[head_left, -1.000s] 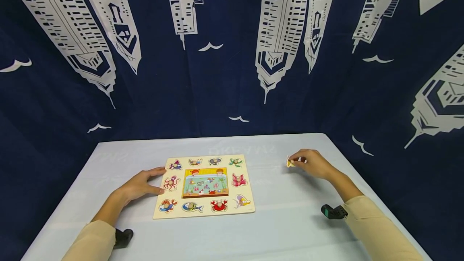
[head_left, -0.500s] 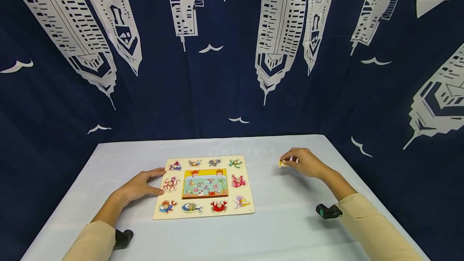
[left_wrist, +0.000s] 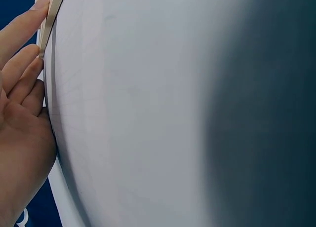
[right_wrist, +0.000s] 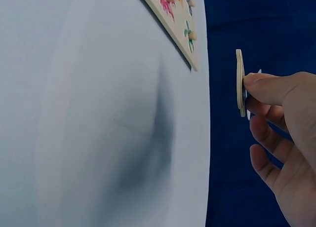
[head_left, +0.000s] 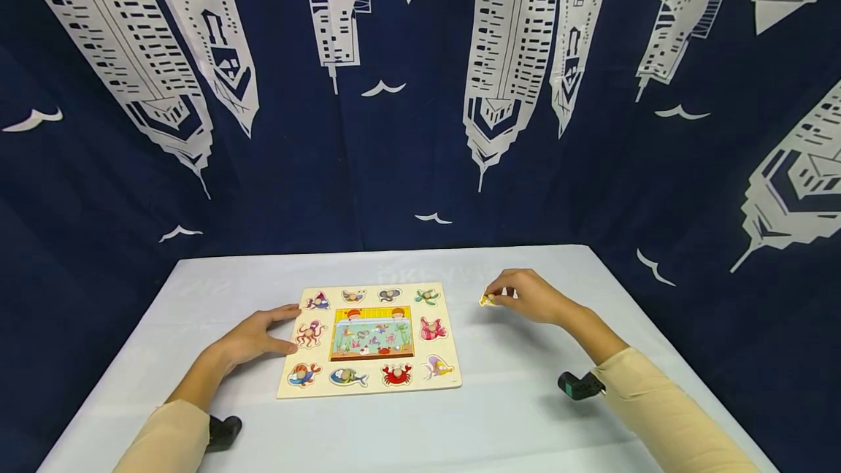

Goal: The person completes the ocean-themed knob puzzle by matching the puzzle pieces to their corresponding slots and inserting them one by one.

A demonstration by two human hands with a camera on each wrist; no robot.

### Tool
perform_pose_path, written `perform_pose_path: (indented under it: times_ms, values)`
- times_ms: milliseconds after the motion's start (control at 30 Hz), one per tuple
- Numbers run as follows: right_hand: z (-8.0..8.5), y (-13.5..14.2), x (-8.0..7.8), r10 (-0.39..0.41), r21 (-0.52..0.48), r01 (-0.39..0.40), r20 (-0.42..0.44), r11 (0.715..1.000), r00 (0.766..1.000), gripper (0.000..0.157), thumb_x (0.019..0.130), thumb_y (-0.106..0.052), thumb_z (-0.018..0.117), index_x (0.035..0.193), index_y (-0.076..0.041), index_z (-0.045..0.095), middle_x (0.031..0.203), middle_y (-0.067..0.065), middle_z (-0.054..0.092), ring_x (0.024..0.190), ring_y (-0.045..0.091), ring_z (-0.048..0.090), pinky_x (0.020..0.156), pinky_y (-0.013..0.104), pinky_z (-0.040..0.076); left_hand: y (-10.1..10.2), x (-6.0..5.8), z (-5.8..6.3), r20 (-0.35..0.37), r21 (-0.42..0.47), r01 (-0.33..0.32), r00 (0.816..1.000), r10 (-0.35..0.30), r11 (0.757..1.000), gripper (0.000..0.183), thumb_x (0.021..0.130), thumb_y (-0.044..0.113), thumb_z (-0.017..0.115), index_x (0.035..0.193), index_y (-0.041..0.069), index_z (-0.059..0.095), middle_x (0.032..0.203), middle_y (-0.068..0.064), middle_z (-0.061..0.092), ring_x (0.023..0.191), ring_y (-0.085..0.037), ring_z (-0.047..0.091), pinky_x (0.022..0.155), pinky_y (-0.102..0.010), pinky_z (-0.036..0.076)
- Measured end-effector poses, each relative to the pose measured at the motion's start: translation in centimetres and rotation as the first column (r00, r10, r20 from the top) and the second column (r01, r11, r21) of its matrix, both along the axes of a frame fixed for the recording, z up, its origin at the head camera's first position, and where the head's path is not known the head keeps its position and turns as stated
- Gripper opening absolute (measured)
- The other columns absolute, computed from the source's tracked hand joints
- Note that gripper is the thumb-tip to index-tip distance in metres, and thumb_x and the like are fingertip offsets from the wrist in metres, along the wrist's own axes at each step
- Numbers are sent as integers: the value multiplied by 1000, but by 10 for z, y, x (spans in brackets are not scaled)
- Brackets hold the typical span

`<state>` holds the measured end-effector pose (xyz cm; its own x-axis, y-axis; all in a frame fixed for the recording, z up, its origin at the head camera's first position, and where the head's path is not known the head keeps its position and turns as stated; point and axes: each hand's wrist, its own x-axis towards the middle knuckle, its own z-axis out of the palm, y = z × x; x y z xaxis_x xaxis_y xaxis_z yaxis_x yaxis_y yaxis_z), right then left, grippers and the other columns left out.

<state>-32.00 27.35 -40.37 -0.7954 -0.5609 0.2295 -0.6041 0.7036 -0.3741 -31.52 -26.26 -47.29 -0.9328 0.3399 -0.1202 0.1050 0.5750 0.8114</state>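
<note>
A wooden peg puzzle board (head_left: 374, 294) with sea-animal pieces lies flat on the table. My left hand (head_left: 252, 338) rests at its left edge, thumb and fingers spread and touching the rim. In the left wrist view, the fingers (left_wrist: 24, 69) lie along the board's edge (left_wrist: 52, 19). Right of the board, my right hand (head_left: 528, 298) pinches a small yellow-and-white puzzle piece (head_left: 487, 300) between thumb and fingers. The right wrist view shows this thin wooden piece (right_wrist: 240, 84) edge-on, raised over the table, its picture side hidden.
Knobbed pieces such as a red crab (head_left: 397, 374) and an octopus (head_left: 309, 333) sit in the board around a central aquarium picture (head_left: 372, 332). A white cloth covers the table (head_left: 512, 414). Behind it hangs a navy curtain (head_left: 394, 166) printed with buildings.
My right hand has moved left toward the board, carrying the yellow-and-white puzzle piece. The left hand and the board have stayed in place.
</note>
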Motion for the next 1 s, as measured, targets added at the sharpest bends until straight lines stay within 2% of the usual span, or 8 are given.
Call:
perform_pose_path:
  times_ms: [200,467,733,833,1000]
  values:
    - [2,-13,2,38,25,-38,-2,999,999,12,94,-8,77,105,-11,81,96,-10,71,80,8,59,68,30,55,0,1,0,2,-2,0,1000,0,1000,86,75,24,93,148,1,54,165,-19,32,152,-49,13,117,-70,9]
    - [2,-26,4,97,33,-98,16,995,995,12,94,-9,77,105,-13,81,96,-13,70,81,7,60,72,37,58,1,1,0,6,-6,-5,1000,5,1000,87,75,25,93,149,1,54,165,-20,32,152,-50,13,117,-71,9]
    - [1,-40,9,166,47,-166,9,985,986,14,93,-8,79,105,-15,81,96,-12,69,82,6,60,73,32,57,-1,1,1,5,8,3,1000,-3,1000,87,75,24,93,148,0,54,164,-20,32,152,-49,12,117,-71,9]
    - [1,-47,13,176,61,-177,17,982,984,14,93,-7,78,106,-13,81,97,-11,69,82,6,60,74,34,58,0,1,1,7,4,0,1000,0,1000,87,75,25,93,149,0,54,165,-20,32,152,-49,13,117,-71,9]
    - [0,-58,17,180,89,-183,39,979,983,17,94,-5,76,109,-9,81,98,-11,70,81,6,59,73,29,56,0,1,3,4,-7,3,1000,-3,1000,88,75,24,93,149,0,53,165,-21,31,152,-50,12,116,-72,10]
